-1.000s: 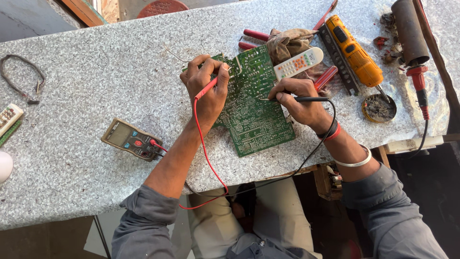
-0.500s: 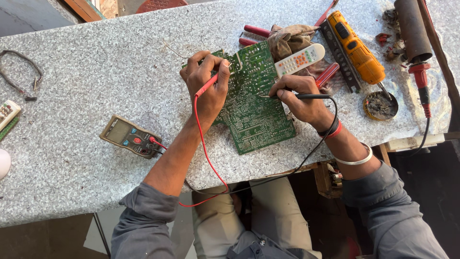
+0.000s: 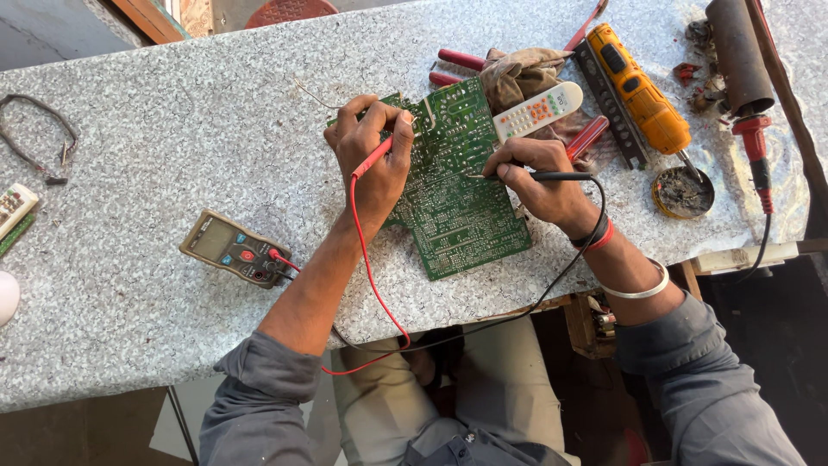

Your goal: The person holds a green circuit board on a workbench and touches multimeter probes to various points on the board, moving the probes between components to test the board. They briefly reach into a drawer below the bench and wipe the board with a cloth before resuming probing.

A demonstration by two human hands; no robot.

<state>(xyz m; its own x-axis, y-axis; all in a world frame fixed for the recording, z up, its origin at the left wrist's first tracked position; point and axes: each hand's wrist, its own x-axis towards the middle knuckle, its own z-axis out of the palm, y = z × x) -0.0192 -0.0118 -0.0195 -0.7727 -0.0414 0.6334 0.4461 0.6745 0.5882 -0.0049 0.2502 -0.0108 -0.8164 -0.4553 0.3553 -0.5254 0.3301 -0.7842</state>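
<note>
A green circuit board [image 3: 457, 198] lies solder side up on the speckled grey table [image 3: 172, 129]. My left hand [image 3: 373, 155] rests on the board's left edge and grips a red test probe [image 3: 375, 158], tip on the board. My right hand [image 3: 539, 177] holds a black test probe [image 3: 552, 176] pressed to the board's right side. Red and black leads run down over the table edge to a yellow-green multimeter [image 3: 228, 248] lying to the left.
Behind the board lie a white remote control [image 3: 536, 112], a brown rag [image 3: 517, 73], red-handled pliers [image 3: 461, 60], an orange power screwdriver [image 3: 638, 86], a round tin [image 3: 681, 192] and a soldering iron [image 3: 752, 142]. A black cable [image 3: 34, 138] lies far left.
Both hands stay on the board with the probes; only slight shifts of the probe tips and the camera view.
</note>
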